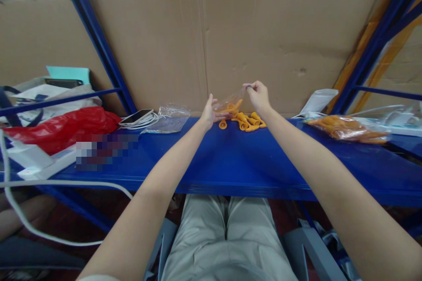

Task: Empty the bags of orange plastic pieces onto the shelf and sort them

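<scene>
1. Head camera is showing a wide sheet of creased brown cardboard (231,44) standing matte behind everything, with blue steel rack posts crossing in front of it.
2. Below it, a glossy blue desk (231,158) is running across the view, smooth and hard. The person is sitting at it with both bare arms reaching forward.
3. On the left a crumpled red plastic bag (62,127) is lying. On the right a full bag of orange pieces (346,128) is resting, well apart from the hands.
4. The right hand (260,98) is pinching the top edge of a small clear bag (231,99) between thumb and forefinger, holding it just above the desk's far middle. The left hand (210,113) is cupping its lower end, fingers loosely spread.
5. Judging from this, the thin, slippery film is calling for a firm pinch and a steady palm beneath, so nothing is spilling out.
6. Small orange rubbery cones (248,122) with rolled rims are lying loose on the desk under the bag, near both hands.
</scene>
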Demonstrator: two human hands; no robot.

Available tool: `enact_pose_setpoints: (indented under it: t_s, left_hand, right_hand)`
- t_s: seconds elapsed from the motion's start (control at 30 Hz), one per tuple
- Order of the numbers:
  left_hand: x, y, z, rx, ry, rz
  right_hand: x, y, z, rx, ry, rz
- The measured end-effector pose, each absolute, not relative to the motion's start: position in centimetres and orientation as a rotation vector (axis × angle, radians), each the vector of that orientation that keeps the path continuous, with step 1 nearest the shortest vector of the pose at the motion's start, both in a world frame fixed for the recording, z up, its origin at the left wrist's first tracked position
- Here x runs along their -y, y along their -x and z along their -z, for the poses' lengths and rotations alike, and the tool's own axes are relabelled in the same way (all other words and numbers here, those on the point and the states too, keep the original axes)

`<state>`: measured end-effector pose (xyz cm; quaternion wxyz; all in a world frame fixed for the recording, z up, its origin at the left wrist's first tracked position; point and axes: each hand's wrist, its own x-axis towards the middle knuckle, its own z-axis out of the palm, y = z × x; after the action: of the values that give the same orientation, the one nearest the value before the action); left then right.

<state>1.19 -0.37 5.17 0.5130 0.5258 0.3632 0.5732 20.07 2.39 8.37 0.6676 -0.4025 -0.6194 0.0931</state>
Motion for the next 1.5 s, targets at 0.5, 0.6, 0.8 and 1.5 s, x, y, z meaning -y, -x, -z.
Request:
enact_pose_setpoints:
  t_s: [0.5, 0.6, 0.8, 1.5]
  left_hand:
    - [0.3, -1.8, -7.7, -0.713, -1.466, -1.533]
    - [0.6, -1.7, -7.7, -0.702, -1.482, -1.539]
    - [1.1, -1.5, -9.1, -0.636, -1.467, -1.609]
    - [3.5, -0.2, -5.8, -0.925, -1.623, -1.171]
  right_hand:
    - [0.8, -19.8, -8.3, 1.443, 0.852, -0.091]
    - [1.0, -20.5, -7.9, 1.419, 0.81, -0.109]
    - [2.0, -21.7, -5.1, 1.335, 0.834, -0.255]
    - [6.2, -22.1, -3.1, 1.052, 1.001, -1.166]
